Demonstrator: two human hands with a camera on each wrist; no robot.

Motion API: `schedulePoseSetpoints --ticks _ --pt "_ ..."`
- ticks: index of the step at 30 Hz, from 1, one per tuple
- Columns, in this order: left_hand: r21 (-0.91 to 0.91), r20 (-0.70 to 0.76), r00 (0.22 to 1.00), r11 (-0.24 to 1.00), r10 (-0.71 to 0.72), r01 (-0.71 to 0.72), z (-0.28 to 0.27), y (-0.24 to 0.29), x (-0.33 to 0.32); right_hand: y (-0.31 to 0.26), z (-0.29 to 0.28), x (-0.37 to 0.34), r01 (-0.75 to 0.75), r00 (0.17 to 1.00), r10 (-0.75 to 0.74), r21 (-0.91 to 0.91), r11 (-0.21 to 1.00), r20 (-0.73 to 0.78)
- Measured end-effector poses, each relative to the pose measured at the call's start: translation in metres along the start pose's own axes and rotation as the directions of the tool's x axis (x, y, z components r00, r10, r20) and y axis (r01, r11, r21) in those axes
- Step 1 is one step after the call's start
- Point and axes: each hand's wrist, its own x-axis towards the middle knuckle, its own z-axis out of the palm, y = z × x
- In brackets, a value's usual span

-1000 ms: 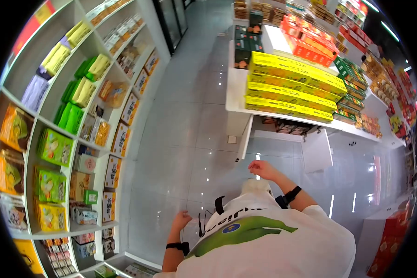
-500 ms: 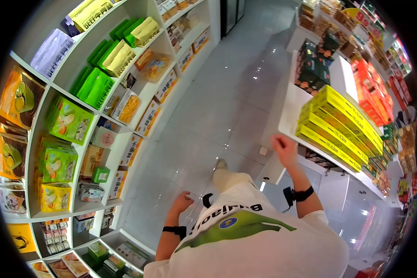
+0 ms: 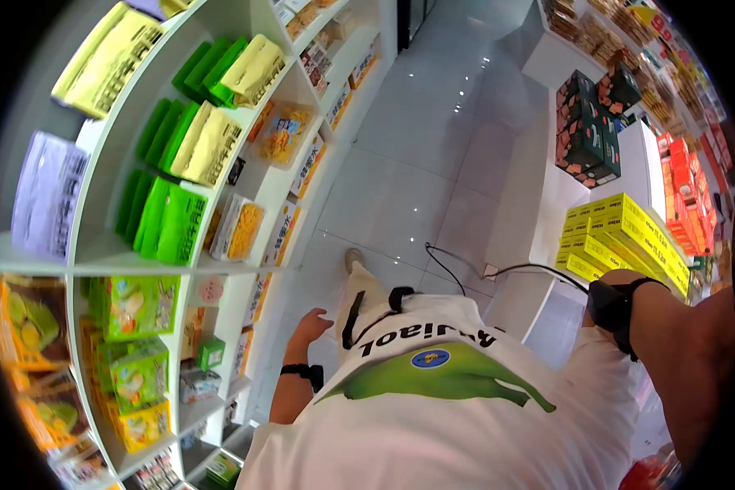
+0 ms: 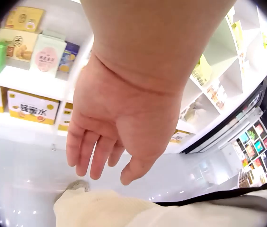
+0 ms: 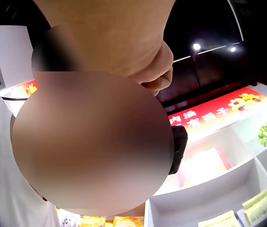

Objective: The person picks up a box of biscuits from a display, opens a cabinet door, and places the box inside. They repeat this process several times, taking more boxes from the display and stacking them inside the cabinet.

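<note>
White compartmented shelving unit at far left: lavender plastic pouch by its left edge, bright green plastic pouches one compartment to the right. White cardboard cartons with orange edging line its right edge. Left hand hangs near these cartons, apart from them; grip slack, fingers lightly bent, holding nothing. Next, a cream-trousered leg over grey tiled floor. Thin black cord arches toward the black band on the right wrist. Beyond, white tabletop: yellow rectangular boxes stacked at its near end, dark green boxes along its left edge. Far right, right hand raised, partly covered by a blur; cannot tell its grip. Small black hard-edged object just below that hand; contact unclear.
</note>
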Motion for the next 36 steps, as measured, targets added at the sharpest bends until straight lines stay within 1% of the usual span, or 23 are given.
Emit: schedulePoseSetpoints --ticks 4,5,6,7,8,9,11,12,13,14,15,16,18,21,22,23,27,28,29,31,32,34,36 --pt "0.139 0.093 0.981 0.974 0.169 -0.181 -0.085 0.027 0.12 0.039 0.035 0.004 0.005 0.998 0.006 -0.169 0.986 0.061" --pt "0.425 0.24 0.884 0.775 0.402 -0.468 -0.108 0.018 0.16 0.051 0.039 0.007 0.004 0.997 0.012 -0.212 0.977 0.077" --pt "0.598 0.412 0.709 0.417 0.572 -0.684 -0.118 0.037 0.205 0.063 0.041 0.01 0.02 0.994 0.007 -0.25 0.968 0.106" --pt "0.569 0.258 0.859 0.649 0.442 -0.505 -0.14 0.084 0.198 0.07 0.041 0.012 0.047 0.99 -0.006 -0.289 0.956 0.139" --pt "0.59 0.412 0.802 0.544 0.433 -0.597 -0.151 0.066 0.266 0.076 0.039 0.015 0.071 0.985 -0.016 -0.327 0.942 0.169" --pt "0.6 0.37 0.814 0.554 0.447 -0.577 -0.169 0.09 0.278 0.084 0.033 0.018 0.085 0.98 -0.011 -0.366 0.927 0.2" --pt "0.695 0.47 0.712 0.279 0.522 -0.663 -0.197 0.101 0.342 0.098 0.016 0.023 0.123 0.971 -0.013 -0.451 0.884 0.239" --pt "0.586 0.355 0.775 0.522 0.523 -0.62 -0.218 0.167 0.302 0.106 0.002 0.028 0.136 0.965 -0.007 -0.482 0.865 0.261" --pt "0.583 0.286 0.728 0.49 0.622 -0.648 -0.23 0.201 0.292 0.112 -0.011 0.039 0.154 0.959 0.002 -0.528 0.835 0.284" --pt "0.185 0.252 0.897 0.892 0.363 -0.413 -0.234 0.196 0.333 0.12 -0.024 0.045 0.163 0.957 0.009 -0.562 0.811 0.291" --pt "0.253 0.225 0.934 0.909 0.276 -0.33 -0.238 0.253 0.301 0.129 -0.037 0.053 0.159 0.952 0.038 -0.595 0.788 0.305" --pt "0.511 0.315 0.884 0.723 0.346 -0.466 -0.239 0.269 0.319 0.138 -0.048 0.053 0.182 0.945 0.036 -0.616 0.767 0.325" --pt "0.396 0.384 0.913 0.868 0.138 -0.299 -0.232 0.302 0.352 0.152 -0.07 0.04 0.233 0.926 0.024 -0.621 0.748 0.376" --pt "0.487 0.353 0.936 0.852 0.011 -0.193 -0.21 0.361 0.342 0.189 -0.119 0.018 0.189 0.932 0.093 -0.689 0.7 0.35" --pt "0.413 0.421 0.889 0.834 0.181 -0.366 -0.203 0.374 0.336 0.2 -0.135 0.01 0.17 0.935 0.119 -0.714 0.679 0.335" --pt "0.409 0.444 0.868 0.811 0.224 -0.419 -0.193 0.343 0.377 0.209 -0.146 0.004 0.149 0.94 0.136 -0.736 0.66 0.312" --pt "0.586 0.461 0.875 0.689 0.15 -0.427 -0.176 0.445 0.388 0.263 -0.189 -0.016 0.103 0.958 0.146 -0.774 0.624 0.245" --pt "0.578 0.522 0.825 0.621 0.217 -0.529 -0.172 0.455 0.414 0.28 -0.199 -0.018 0.079 0.962 0.157 -0.779 0.621 0.223" --pt "0.55 0.491 0.846 0.679 0.208 -0.486 -0.172 0.49 0.411 0.296 -0.208 -0.019 0.072 0.964 0.158 -0.783 0.618 0.213" --pt "0.481 0.427 0.844 0.709 0.325 -0.516 -0.169 0.54 0.427 0.329 -0.226 -0.023 0.071 0.965 0.155 -0.779 0.623 0.212" --pt "0.507 0.422 0.852 0.699 0.309 -0.504 -0.174 0.567 0.431 0.345 -0.233 -0.023 0.058 0.966 0.163 -0.781 0.622 0.202" --pt "0.305 0.382 0.867 0.842 0.32 -0.445 -0.169 0.617 0.439 0.377 -0.252 -0.024 0.05 0.966 0.167 -0.78 0.623 0.196" --pt "0.307 0.387 0.858 0.831 0.337 -0.464 -0.16 0.648 0.462 0.405 -0.265 -0.024 0.063 0.962 0.17 -0.782 0.62 0.212"
